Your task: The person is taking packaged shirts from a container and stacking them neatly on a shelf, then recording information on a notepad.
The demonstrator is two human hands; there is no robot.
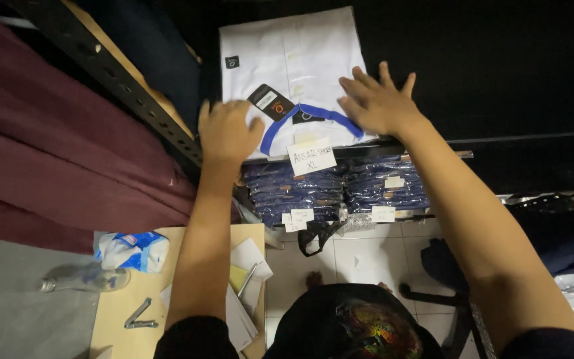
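Note:
A folded white shirt with a blue collar (293,66) lies in clear wrap on a dark shelf (420,141). My left hand (226,129) rests on the shirt's near left corner, fingers curled over the edge. My right hand (377,101) lies flat on its near right side, fingers spread. A black hang tag (270,101) sits between the two hands. A white handwritten paper label (311,157) hangs from the shelf edge just below the collar.
Stacks of wrapped dark blue garments (337,189) with small white labels fill the shelf below. A maroon cloth (48,146) hangs at left behind a perforated metal upright (127,86). A wooden table (127,292) holds papers, a plastic bottle (81,279) and a tissue pack (134,249).

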